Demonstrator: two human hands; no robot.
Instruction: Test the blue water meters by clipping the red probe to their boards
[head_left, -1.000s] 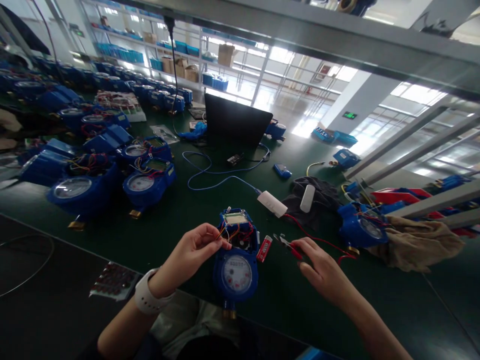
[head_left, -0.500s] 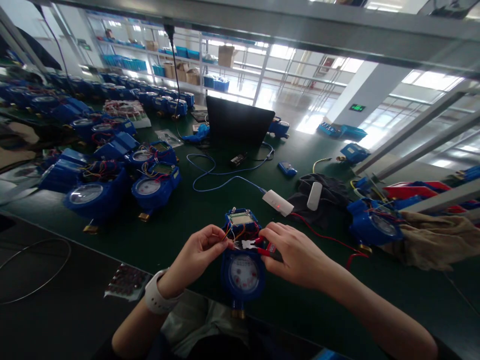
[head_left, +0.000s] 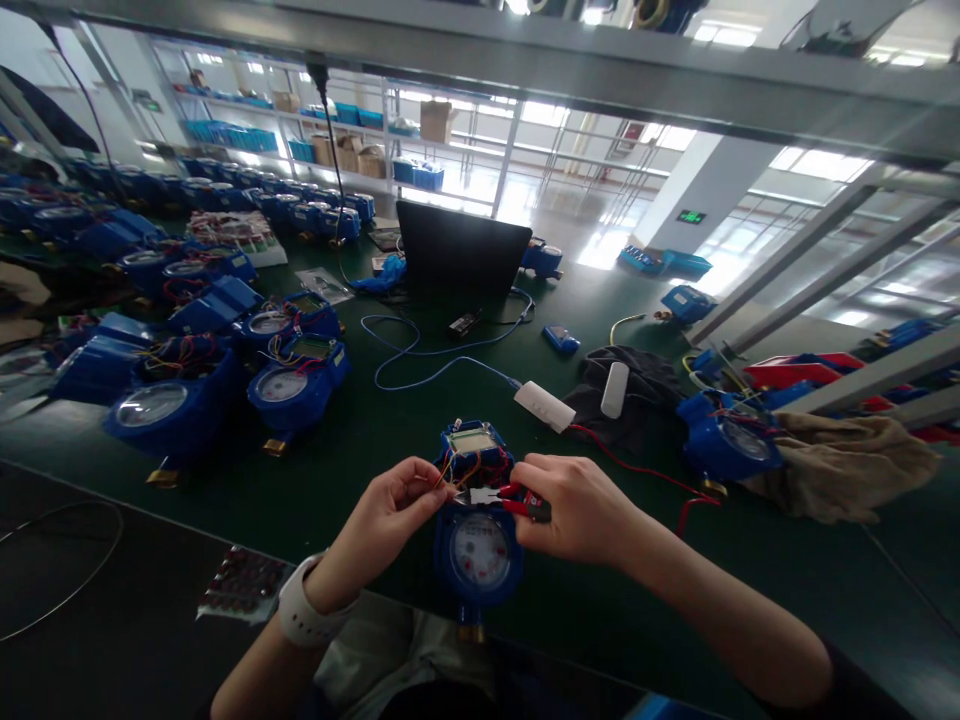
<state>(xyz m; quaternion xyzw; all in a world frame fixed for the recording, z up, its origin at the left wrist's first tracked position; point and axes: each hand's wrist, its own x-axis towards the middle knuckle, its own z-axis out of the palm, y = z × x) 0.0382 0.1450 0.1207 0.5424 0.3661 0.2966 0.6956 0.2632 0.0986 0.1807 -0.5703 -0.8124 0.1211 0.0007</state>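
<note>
A blue water meter (head_left: 480, 560) lies in front of me, its round dial toward me and its upper housing uncovered, with a small display (head_left: 471, 441) and coloured wires showing. My left hand (head_left: 401, 510) pinches thin wires (head_left: 448, 470) at the left of that housing. In my right hand (head_left: 577, 510) is a pair of red-handled cutting pliers (head_left: 517, 501), gripped by the handles. The pliers' jaws point left and meet the wires close to my left fingertips. Whether the jaws are fully closed is too small to tell.
Several blue meters with bare wires stand at the left, nearest one here (head_left: 169, 400). A dark laptop (head_left: 461, 245) is behind the work. A white box (head_left: 545, 406) with blue and red cables lies to the right, beside a dark cloth (head_left: 645, 390) and another meter (head_left: 727, 440).
The view has shifted slightly, so the bench appears further left. My right hand has turned the pliers a little, their jaws now appearing closer together at the wires. My left hand keeps its pinch.
</note>
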